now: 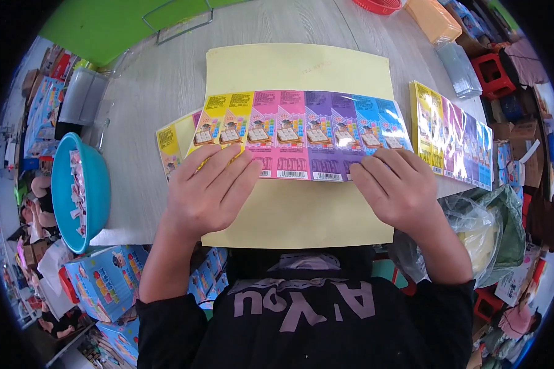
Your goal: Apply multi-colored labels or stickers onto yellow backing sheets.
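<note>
A glossy strip of printed card panels (293, 132), coloured from yellow through pink and purple to blue, lies across a large pale yellow sheet (298, 212). My left hand (210, 189) closes over its near left corner, fingers on top and together. On the near right corner my right hand (399, 187) grips in the same way, fingers bent over the edge. Both thumbs are mostly hidden. From beneath the strip's left end another printed strip (171, 144) sticks out. Further printed strips (452, 135) lie on the table to the right of my right hand.
A teal basin (98, 197) of small wrapped pieces stands at the table's left edge, above blue printed cartons (108, 283). Clear plastic bags (474, 227) bunch by my right forearm. A wire frame (178, 21) and red basket (378, 5) sit at the far side. Other people sit around.
</note>
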